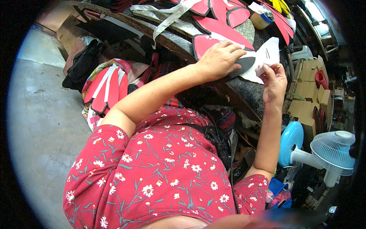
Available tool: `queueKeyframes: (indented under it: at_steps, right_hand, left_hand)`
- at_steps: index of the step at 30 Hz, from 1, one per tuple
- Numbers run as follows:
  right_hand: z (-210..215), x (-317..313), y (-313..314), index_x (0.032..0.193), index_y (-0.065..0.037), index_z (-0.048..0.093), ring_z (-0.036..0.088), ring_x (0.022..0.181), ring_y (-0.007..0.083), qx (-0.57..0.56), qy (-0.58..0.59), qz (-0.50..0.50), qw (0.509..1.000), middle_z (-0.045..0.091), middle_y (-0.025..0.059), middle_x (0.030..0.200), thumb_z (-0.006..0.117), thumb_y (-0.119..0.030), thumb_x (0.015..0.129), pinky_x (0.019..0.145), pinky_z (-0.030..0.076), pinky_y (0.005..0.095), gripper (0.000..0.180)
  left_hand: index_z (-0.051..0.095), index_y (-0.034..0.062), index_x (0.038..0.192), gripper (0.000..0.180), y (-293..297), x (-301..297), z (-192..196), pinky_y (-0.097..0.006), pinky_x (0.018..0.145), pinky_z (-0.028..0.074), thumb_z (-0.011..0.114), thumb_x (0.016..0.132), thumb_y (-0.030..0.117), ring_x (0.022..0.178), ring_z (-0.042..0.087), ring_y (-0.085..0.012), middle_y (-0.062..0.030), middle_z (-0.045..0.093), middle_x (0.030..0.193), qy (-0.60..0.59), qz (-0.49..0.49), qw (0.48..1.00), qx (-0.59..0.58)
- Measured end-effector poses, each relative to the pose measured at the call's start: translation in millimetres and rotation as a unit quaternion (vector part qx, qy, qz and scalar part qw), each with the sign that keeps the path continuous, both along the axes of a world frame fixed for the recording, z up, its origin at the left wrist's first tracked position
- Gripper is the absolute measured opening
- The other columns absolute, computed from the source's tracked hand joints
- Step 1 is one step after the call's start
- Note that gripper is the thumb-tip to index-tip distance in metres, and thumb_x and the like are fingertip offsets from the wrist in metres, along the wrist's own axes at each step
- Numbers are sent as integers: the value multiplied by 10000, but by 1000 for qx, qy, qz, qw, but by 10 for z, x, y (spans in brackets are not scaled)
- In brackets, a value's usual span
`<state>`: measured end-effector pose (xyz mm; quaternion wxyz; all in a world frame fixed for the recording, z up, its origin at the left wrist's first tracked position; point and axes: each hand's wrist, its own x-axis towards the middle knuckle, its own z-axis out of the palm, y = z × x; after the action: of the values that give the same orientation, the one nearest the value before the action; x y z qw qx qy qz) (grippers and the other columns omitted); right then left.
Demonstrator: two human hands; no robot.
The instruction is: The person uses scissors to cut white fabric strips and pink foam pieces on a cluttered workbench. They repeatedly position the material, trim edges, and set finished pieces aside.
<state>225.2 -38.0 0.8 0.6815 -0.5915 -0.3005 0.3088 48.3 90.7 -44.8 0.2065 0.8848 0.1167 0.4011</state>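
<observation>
My left hand [219, 61] curves over a dark grey sole-shaped piece [246, 65] at the bench edge, its thumb against it; the undersides of the fingers are hidden. My right hand [273, 79] pinches a small white strip [260, 70] between thumb and fingertips, just right of that piece. Beneath and behind the strip lies a white sheet [270, 49] with dark slits or lines. Red sole-shaped pieces [221, 30] with dark edges lie beyond my left hand, several overlapping. A long white strip [171, 21] trails over the bench edge.
A tub with a blue rim [261, 20] stands at the back of the bench. More red pieces [106, 89] with white strips rest on a cloth bundle at left. Cardboard boxes [310, 89] and a blue-and-white fan [333, 152] are on the right. Black bag [82, 65] at far left.
</observation>
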Motion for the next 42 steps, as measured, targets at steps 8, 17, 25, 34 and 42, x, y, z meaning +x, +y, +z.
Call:
queueKeyframes:
  at_steps: [8, 17, 25, 34, 42]
  right_hand:
    - [80, 372, 387, 1052, -9, 719, 548, 673, 62, -166, -208, 94, 959, 673, 13, 857, 660, -125, 911, 589, 415, 204, 192]
    - [-18, 392, 1089, 1016, -15, 724, 576, 696, 90, -212, -331, 284, 875, 669, 18, 827, 682, -32, 830, 635, 465, 254, 192]
    - [-96, 594, 1160, 1140, -44, 603, 550, 649, 81, -217, -323, 299, 871, 596, 1, 720, 687, 8, 795, 590, 431, 241, 359]
    - [56, 594, 1143, 1192, -62, 579, 538, 740, 44, -174, -293, 342, 876, 590, -40, 792, 701, -62, 884, 660, 413, 200, 331]
    - [0, 568, 1206, 1107, -48, 606, 530, 671, 75, -227, -338, 339, 848, 586, -9, 733, 683, -9, 829, 587, 401, 234, 291]
  left_hand:
    - [671, 112, 974, 240, 285, -131, -126, -408, 896, 474, 667, 829, 303, 1021, 596, -234, -26, 669, 1005, 101, 31, 982, 156]
    - [615, 74, 1038, 270, 291, -116, -118, -397, 964, 465, 677, 800, 186, 1066, 579, -281, -96, 629, 1088, 115, 0, 986, 125]
    - [604, 91, 1073, 324, 316, -98, -74, -387, 917, 471, 674, 779, 207, 1022, 566, -274, -86, 600, 1058, 121, -5, 979, 162]
    - [605, 90, 1126, 422, 396, -74, -57, -383, 881, 478, 691, 750, 259, 1014, 560, -274, -92, 582, 1055, 145, 1, 974, 175]
    - [603, 94, 1189, 471, 389, -81, -76, -391, 886, 478, 686, 759, 268, 1018, 558, -274, -78, 592, 1121, 129, 9, 976, 173]
